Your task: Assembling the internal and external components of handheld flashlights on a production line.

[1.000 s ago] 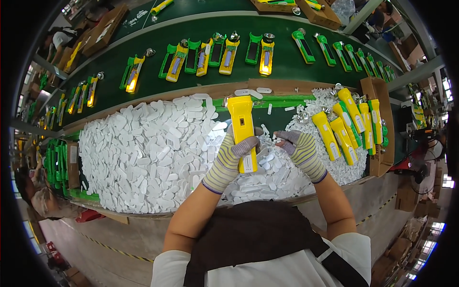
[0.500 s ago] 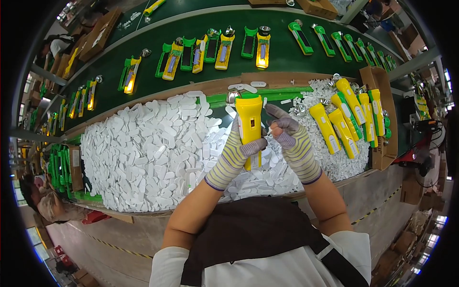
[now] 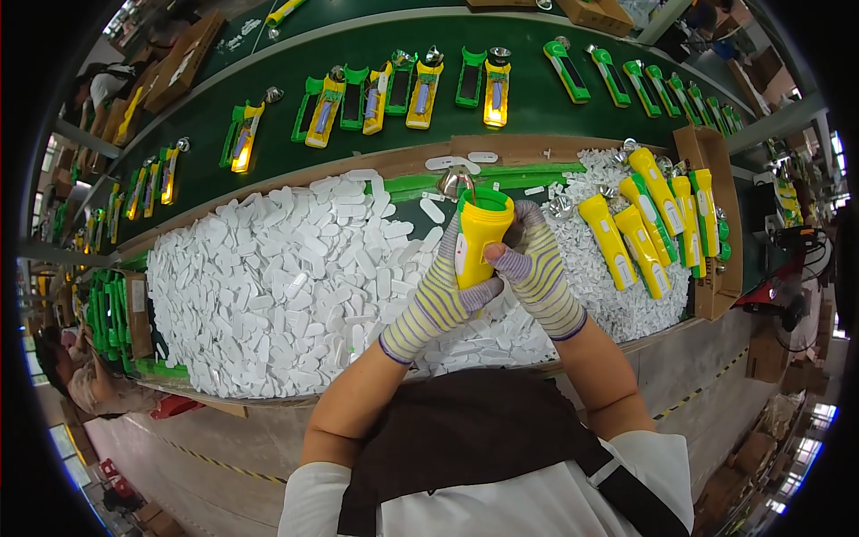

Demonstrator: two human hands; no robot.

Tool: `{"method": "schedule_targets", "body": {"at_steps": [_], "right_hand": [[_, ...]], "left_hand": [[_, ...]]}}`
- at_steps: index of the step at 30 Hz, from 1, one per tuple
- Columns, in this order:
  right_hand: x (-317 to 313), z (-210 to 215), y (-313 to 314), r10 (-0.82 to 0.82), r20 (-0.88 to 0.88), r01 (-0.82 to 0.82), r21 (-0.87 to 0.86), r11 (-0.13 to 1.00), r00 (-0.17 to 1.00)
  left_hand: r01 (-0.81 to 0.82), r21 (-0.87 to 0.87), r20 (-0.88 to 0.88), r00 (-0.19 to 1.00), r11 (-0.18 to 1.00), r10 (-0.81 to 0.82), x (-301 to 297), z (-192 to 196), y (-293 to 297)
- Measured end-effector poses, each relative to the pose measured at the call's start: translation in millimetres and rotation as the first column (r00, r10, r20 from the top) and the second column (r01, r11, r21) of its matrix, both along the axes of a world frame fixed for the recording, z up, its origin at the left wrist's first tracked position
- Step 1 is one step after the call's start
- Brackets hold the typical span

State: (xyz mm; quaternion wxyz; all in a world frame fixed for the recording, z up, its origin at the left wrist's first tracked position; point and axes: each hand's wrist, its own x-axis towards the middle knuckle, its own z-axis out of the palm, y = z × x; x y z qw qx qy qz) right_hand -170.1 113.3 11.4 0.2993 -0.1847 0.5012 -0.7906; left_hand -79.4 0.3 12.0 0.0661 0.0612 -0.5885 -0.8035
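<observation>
A yellow flashlight body (image 3: 484, 234) stands tilted in my left hand (image 3: 438, 295), its open green-lined mouth facing up and away. A silver reflector cup (image 3: 455, 181) hangs out at the mouth's left. My right hand (image 3: 539, 267) presses its thumb against the body's right side, and its other fingers bend behind the body, partly hidden. Striped gloves with bare fingertips cover both hands. Beneath them spreads a heap of white oval plastic pieces (image 3: 286, 277).
Smaller white parts (image 3: 586, 277) lie to the right, with several yellow-green flashlights (image 3: 620, 242) on them beside a cardboard box wall (image 3: 711, 277). Beyond a cardboard edge, a green conveyor belt (image 3: 528, 89) carries rows of opened flashlight halves. Green parts (image 3: 112, 309) stand far left, near another person (image 3: 89, 380).
The flashlight body has turned and tipped so that its open mouth shows. My right hand, apart from it before, has moved left and now touches its side.
</observation>
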Motion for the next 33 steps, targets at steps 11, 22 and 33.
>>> {"method": "schedule_targets", "body": {"at_steps": [11, 22, 33], "right_hand": [[4, -5, -7, -0.014, -0.13, 0.024, 0.075, 0.997, 0.991], [-147, -11, -49, -0.063, -0.321, 0.135, 0.206, 0.969, 0.945], [-323, -55, -128, 0.216, -0.527, 0.494, 0.848, 0.19, 0.822]], "left_hand": [[-0.028, -0.109, 0.033, 0.999, 0.994, 0.032, -5, -15, -2], [-0.039, 0.656, 0.106, 0.994, 0.754, -0.041, -27, 8, -37], [-0.341, -0.353, -0.162, 0.939, 0.871, 0.302, -293, -39, -92]]}}
